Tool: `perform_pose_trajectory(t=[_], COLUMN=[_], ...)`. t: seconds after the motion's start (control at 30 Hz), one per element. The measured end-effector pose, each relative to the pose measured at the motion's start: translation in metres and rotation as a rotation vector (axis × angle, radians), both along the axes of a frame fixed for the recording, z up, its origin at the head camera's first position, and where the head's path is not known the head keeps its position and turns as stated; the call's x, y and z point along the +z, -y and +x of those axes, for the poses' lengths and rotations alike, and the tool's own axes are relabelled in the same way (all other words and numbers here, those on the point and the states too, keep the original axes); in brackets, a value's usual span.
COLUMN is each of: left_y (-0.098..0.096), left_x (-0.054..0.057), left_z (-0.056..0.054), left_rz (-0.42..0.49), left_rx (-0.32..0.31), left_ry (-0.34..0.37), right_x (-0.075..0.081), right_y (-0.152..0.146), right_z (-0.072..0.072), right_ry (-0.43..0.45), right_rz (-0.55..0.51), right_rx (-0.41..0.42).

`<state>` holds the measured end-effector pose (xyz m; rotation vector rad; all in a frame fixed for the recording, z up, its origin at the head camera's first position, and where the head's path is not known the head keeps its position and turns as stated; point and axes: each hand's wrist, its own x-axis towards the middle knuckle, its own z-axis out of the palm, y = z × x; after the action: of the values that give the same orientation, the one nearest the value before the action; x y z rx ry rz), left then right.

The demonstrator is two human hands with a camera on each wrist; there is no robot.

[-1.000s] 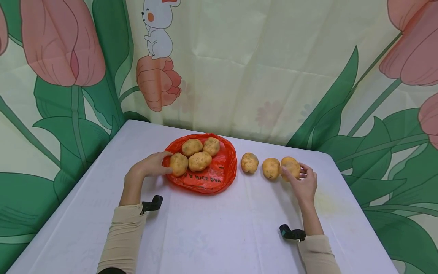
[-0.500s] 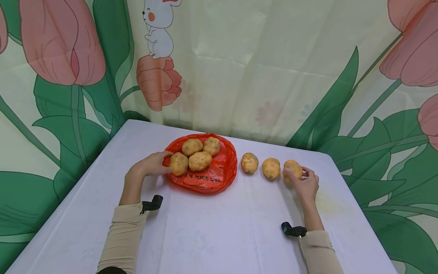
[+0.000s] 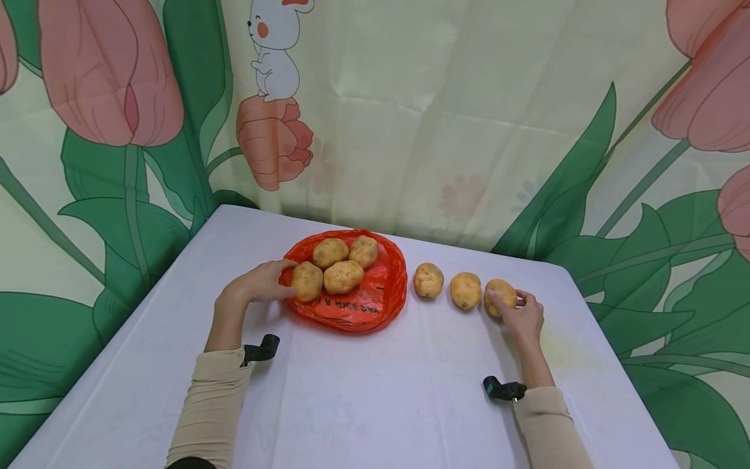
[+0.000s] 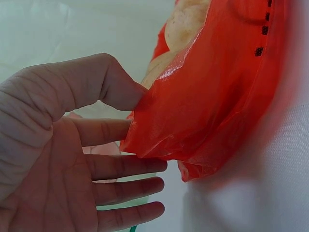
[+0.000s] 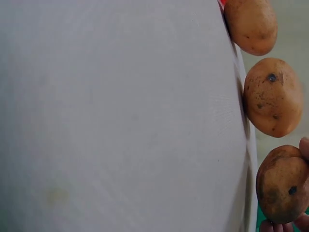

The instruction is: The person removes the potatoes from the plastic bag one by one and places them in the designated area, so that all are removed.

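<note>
A red plastic bag lies spread in a round on the table, with several potatoes in its left and back part. My left hand is at the bag's left rim. In the left wrist view the thumb and index finger pinch the red film, while the other fingers stretch out beneath. At the right end of a row, my right hand grips a potato between thumb and fingers. Two more potatoes, a middle one and a left one, lie between it and the bag.
A white cloth covers the table, with a faint yellow stain at the right. Behind the table hangs a curtain printed with tulips and a rabbit. Each wrist wears a small black camera.
My right hand has brought its potato down and slightly right, away from the middle potato, so a small gap shows between them. The left hand keeps its place at the bag.
</note>
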<state>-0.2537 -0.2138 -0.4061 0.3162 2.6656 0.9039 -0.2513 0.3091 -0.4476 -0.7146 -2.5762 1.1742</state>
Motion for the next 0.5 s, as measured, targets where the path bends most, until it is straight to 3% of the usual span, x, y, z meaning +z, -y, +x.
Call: perform_pose_trajectory(t=[0.5], left_y=[0.0000], left_x=[-0.0009], left_z=[-0.0007], left_rz=[-0.006], left_rx=[0.007], left_ry=[0.018], right_x=[-0.0028], right_y=[-0.0013], right_z=[-0.0008], right_ry=[0.049], right_rz=[-0.009], right_rx=[0.031])
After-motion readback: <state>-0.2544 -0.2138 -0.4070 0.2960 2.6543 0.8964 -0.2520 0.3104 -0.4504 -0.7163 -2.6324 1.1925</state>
